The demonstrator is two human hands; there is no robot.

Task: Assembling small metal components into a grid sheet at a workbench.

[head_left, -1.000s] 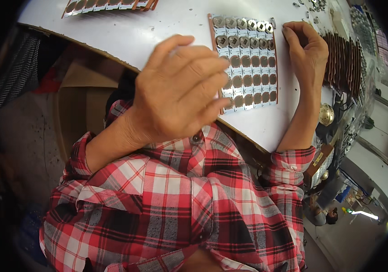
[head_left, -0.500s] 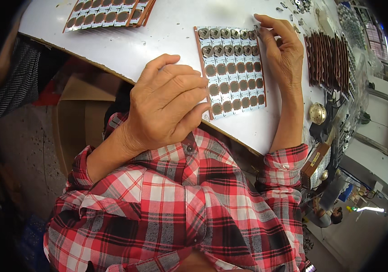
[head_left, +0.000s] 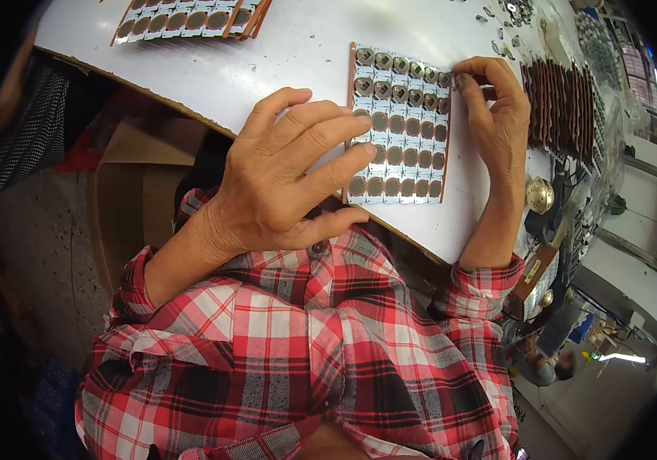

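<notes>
A flat panel of small circuit boards (head_left: pixel 393 140) with brown edge strips lies on the white table. Its far two rows carry silvery metal clips (head_left: pixel 397 75); the nearer rows show bare dark round pads. My left hand (head_left: pixel 290 169) is open at the panel's left side, its fingers spread, with two fingertips over the pads at that edge. At the far right corner, my right hand (head_left: pixel 497 111) has thumb and forefinger closed in a pinch on the panel's edge. Whether a small part is also between those fingertips is hidden.
More board panels (head_left: pixel 179 21) lie stacked at the far left. Several loose metal clips (head_left: pixel 514 11) are scattered at the far right. A row of panels stood on edge (head_left: pixel 562 107) is beyond my right hand, near a round metal object (head_left: pixel 539 195). The table edge (head_left: pixel 152 100) runs diagonally before me.
The panel has turned slightly clockwise, its far side shifting right. My right hand has moved right and nearer along its edge. My left fingers have spread and reached further over the panel.
</notes>
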